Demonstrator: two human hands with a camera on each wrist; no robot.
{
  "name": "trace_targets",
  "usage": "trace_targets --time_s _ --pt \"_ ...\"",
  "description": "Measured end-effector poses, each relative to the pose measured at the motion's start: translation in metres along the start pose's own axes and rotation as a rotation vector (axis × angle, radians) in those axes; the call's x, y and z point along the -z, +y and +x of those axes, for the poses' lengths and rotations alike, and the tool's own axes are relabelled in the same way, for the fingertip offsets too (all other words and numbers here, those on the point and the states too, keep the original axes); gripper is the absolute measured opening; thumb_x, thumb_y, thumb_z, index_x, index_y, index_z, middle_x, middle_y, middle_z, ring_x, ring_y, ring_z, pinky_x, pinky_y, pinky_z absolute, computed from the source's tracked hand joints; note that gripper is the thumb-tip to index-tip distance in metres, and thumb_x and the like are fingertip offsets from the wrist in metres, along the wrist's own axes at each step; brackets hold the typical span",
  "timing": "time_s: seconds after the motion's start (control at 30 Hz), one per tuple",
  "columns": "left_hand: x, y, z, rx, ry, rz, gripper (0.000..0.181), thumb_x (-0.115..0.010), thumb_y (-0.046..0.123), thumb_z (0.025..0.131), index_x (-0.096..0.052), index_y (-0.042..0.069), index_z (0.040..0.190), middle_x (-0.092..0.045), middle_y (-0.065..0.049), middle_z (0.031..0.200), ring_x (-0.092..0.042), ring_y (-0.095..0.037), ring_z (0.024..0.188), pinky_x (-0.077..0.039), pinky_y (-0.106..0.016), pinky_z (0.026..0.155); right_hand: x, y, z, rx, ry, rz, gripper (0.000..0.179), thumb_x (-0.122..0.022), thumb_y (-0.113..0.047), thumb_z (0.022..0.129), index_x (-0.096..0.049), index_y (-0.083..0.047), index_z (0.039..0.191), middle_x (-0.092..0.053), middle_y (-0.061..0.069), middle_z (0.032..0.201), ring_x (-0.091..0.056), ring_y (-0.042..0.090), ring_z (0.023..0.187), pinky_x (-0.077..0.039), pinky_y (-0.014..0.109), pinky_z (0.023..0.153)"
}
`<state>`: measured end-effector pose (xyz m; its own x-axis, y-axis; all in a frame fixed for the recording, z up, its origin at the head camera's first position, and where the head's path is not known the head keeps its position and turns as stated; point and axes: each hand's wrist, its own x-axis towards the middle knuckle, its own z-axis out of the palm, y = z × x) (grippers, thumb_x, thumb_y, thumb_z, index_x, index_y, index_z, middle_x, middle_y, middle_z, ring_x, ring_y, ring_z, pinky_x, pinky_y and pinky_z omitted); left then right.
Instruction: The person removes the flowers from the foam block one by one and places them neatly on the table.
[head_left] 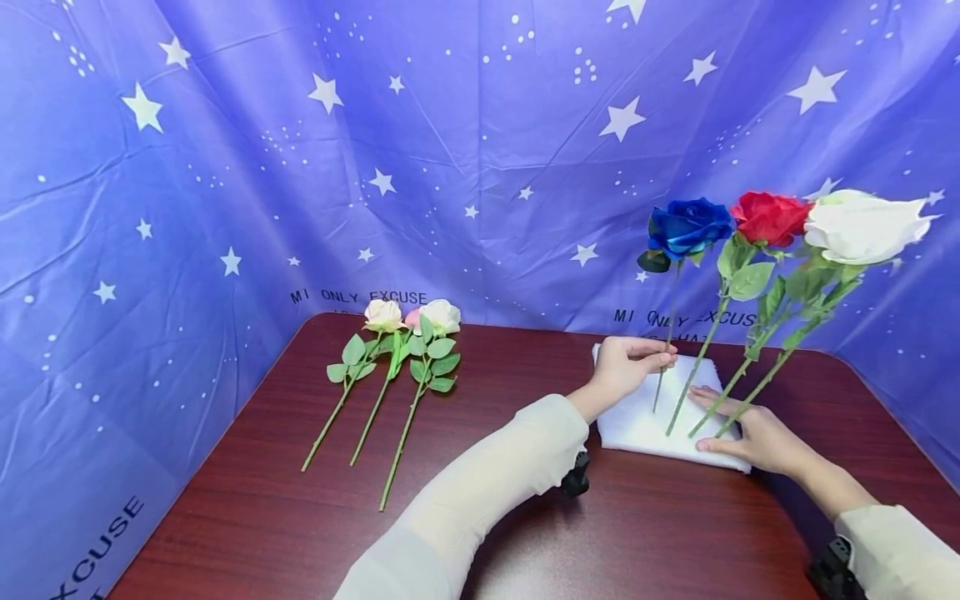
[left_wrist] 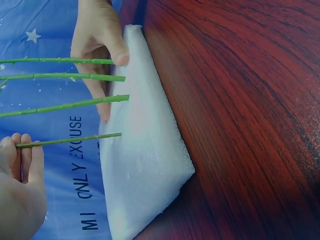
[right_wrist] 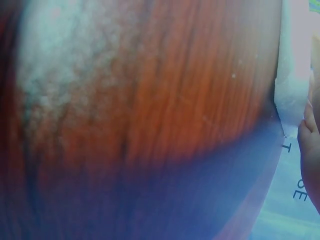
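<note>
My left hand pinches the thin stem of a blue rose between thumb and fingers, low on the stem. That stem's lower end meets the top of a white foam block; in the left wrist view the pinched stem stands apart from the others. A red rose and a large white rose rise from the block, leaning right, among several green stems. My right hand rests on the block's right part, fingers and thumb spread beside the stems. The right wrist view catches only its edge.
Several cut roses lie on the left of the dark red wooden table: a cream rose, a white rose and a pink rose between them. A blue star-printed curtain encloses the table's back and sides.
</note>
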<state>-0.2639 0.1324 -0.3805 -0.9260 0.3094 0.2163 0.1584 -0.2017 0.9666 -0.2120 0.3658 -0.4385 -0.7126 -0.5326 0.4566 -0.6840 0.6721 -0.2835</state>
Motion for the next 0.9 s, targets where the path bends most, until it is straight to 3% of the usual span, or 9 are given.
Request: trace_targets --time_s 0.13,0.23,0.53,0.77,0.9 --pt "0.0012 -0.0004 -0.0001 -0.031 -0.037 0.023 0.018 -0.067 -0.005 0.084 -0.07 -0.012 0.1 -0.07 -0.029 0.099 -0.07 -0.04 0.094 -0.059 -0.016 0.07 -0.0002 0.0003 0.0003 0.005 0.0 -0.001 0.074 -0.087 -0.018 0.063 -0.059 -0.007 0.131 -0.03 -0.033 0.142 -0.021 -0.028 0.128 -0.017 -0.01 0.1" --pt "0.0023 0.0003 -0.0007 -0.047 -0.031 0.073 0.017 -0.069 -0.002 0.083 -0.072 -0.01 0.099 -0.072 -0.026 0.097 -0.071 -0.037 0.091 -0.059 -0.015 0.069 0.0 0.0004 0.0 -0.001 -0.001 -0.004 0.075 -0.087 -0.019 0.063 -0.059 -0.008 0.131 -0.03 -0.033 0.142 -0.021 -0.029 0.128 -0.016 -0.01 0.1" --pt "0.0078 0.0013 -0.0031 -0.09 0.008 0.287 0.016 -0.075 0.012 0.082 -0.076 0.003 0.095 -0.076 -0.013 0.094 -0.074 -0.011 0.081 -0.054 -0.008 0.066 -0.0015 0.0019 -0.0012 -0.008 -0.008 -0.014 0.076 -0.087 -0.021 0.064 -0.058 -0.012 0.133 -0.031 -0.034 0.142 -0.02 -0.029 0.128 -0.016 -0.01 0.1" --pt "0.008 0.0027 -0.0042 -0.106 0.016 0.306 0.015 -0.077 0.014 0.081 -0.077 0.005 0.093 -0.076 -0.011 0.092 -0.071 -0.003 0.076 -0.054 -0.008 0.066 -0.0013 0.0006 -0.0015 -0.027 -0.013 -0.021 0.074 -0.086 -0.023 0.065 -0.059 -0.014 0.133 -0.031 -0.034 0.141 -0.019 -0.03 0.127 -0.015 -0.011 0.098" --pt "0.0084 0.0038 -0.0049 -0.115 0.039 0.31 0.015 -0.078 0.015 0.079 -0.077 0.005 0.091 -0.077 -0.01 0.09 -0.065 0.009 0.068 -0.054 -0.008 0.064 0.0001 -0.0003 -0.0016 -0.03 -0.014 -0.032 0.075 -0.086 -0.023 0.065 -0.058 -0.014 0.134 -0.034 -0.029 0.142 -0.019 -0.03 0.127 -0.015 -0.011 0.099"
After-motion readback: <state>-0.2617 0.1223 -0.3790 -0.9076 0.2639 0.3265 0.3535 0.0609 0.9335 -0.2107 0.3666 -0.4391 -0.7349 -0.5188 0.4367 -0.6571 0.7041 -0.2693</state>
